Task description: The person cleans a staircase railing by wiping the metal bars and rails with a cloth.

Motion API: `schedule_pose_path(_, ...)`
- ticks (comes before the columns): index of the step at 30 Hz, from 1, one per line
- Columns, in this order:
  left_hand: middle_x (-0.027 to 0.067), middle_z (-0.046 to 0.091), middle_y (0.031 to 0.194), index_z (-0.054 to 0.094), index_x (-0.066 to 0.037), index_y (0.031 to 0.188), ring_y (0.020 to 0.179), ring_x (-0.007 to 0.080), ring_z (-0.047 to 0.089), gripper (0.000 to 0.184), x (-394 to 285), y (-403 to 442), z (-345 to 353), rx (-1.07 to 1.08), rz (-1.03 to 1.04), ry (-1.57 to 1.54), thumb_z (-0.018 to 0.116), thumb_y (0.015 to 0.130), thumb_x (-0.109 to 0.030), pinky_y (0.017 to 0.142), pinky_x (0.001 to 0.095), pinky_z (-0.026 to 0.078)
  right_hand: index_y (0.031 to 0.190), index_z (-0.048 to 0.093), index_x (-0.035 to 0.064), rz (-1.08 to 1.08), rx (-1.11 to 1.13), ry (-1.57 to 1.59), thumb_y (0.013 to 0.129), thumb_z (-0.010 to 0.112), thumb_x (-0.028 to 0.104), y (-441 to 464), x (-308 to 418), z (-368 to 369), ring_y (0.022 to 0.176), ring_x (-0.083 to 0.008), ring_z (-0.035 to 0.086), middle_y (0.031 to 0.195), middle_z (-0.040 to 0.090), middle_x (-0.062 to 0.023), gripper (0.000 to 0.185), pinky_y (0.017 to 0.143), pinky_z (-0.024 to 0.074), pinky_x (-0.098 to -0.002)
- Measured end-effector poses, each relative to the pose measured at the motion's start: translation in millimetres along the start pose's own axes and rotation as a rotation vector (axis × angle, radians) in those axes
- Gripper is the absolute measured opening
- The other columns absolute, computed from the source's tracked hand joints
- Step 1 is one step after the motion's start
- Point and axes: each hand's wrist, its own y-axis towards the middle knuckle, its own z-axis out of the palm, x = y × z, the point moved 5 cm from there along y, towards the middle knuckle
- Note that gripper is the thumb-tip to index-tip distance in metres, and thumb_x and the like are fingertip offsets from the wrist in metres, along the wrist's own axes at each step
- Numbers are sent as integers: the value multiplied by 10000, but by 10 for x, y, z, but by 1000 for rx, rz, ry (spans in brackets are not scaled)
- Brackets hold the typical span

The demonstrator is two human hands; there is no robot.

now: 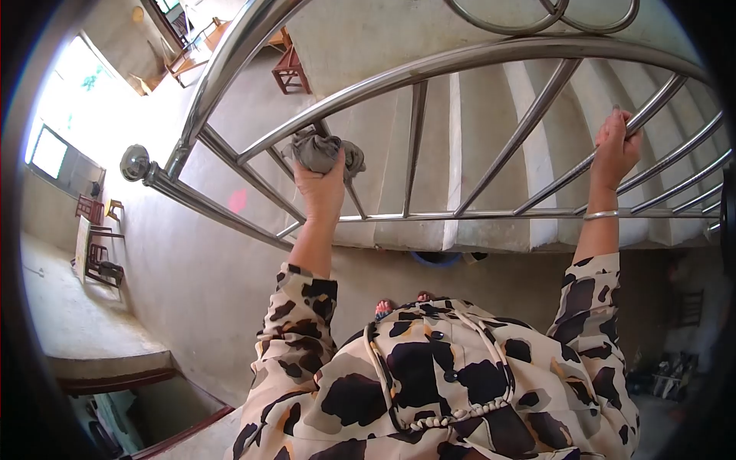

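My left hand point(320, 184) is closed on a crumpled grey cloth point(318, 152). The cloth is pressed round a thin upright bar of the metal stair railing point(414, 73), just below its curved rail. Farther right, my right hand point(616, 149) has its fingers wrapped round a slanted metal baluster point(658, 103) of the same railing. A bracelet sits on my right wrist. The part of the bar under the cloth is hidden.
Concrete steps point(491, 146) rise behind the railing. A round metal knob point(134, 162) ends the lower rail at left. A wooden stool point(290, 73) stands beyond. Chairs line the left wall, and a blue basin point(435, 259) shows partly beneath the stairs.
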Motion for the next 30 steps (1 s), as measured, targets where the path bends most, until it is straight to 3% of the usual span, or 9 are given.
schedule_pose_path(4,62,582,905,493,-35,1016,842,168,568,354,729,-189,-172,-30,136,381,676,714,-55,771,272,446,796,479,49,1,-6,-4,834,579,154,-5,-4,7,447,-15,335,572,405,43,150,380,253,-171)
schedule_pose_path(7,68,581,883,506,-40,1009,864,204,571,329,1773,-401,-527,95,-229,560,656,716,-50,743,351,465,807,472,47,23,8,33,833,575,148,2,-45,2,451,-18,331,568,395,44,146,382,252,-175)
schedule_pose_path(9,59,576,850,524,-59,966,836,218,575,273,2053,-590,-576,-105,-915,-469,623,714,-30,661,405,478,811,465,47,34,-7,14,835,564,137,11,-57,-4,449,-21,327,563,388,44,135,385,252,-178)
schedule_pose_path(10,59,576,850,524,-59,966,836,218,575,273,2024,-487,-603,-105,-916,-477,623,714,-30,661,405,478,811,465,47,28,-2,11,835,564,137,20,-43,5,449,-21,327,563,388,44,135,385,252,-178)
schedule_pose_path(17,54,558,806,519,-65,885,718,171,561,207,625,481,-958,-333,-554,-441,580,710,27,605,325,470,814,462,43,38,-30,-16,841,547,136,-1,-24,1,447,-27,325,562,388,40,129,385,247,-188)
schedule_pose_path(19,56,560,847,508,-53,910,757,159,551,274,243,665,-938,-269,-53,-179,602,672,47,670,307,458,803,466,46,39,-55,-55,848,523,119,-12,34,31,455,-36,303,560,363,42,103,400,247,-198)
schedule_pose_path(23,64,539,955,466,-29,1021,879,182,527,434,669,652,-1036,-384,-25,50,624,623,43,792,296,425,803,463,40,34,-77,-22,836,533,115,18,14,29,448,-30,316,559,382,40,108,391,243,-187)
schedule_pose_path(25,66,532,970,463,-32,1036,888,182,523,446,1117,455,-1070,-426,-159,172,615,625,48,805,291,419,791,462,40,26,-78,-43,836,529,115,-11,36,31,448,-31,308,554,373,40,110,395,243,-187)
schedule_pose_path(30,64,514,790,495,-41,921,722,196,545,314,2417,-75,-1427,-297,-1079,-272,576,639,70,571,347,467,759,451,54,51,-48,-46,839,521,122,-6,-24,29,446,-32,296,551,360,41,126,396,242,-192)
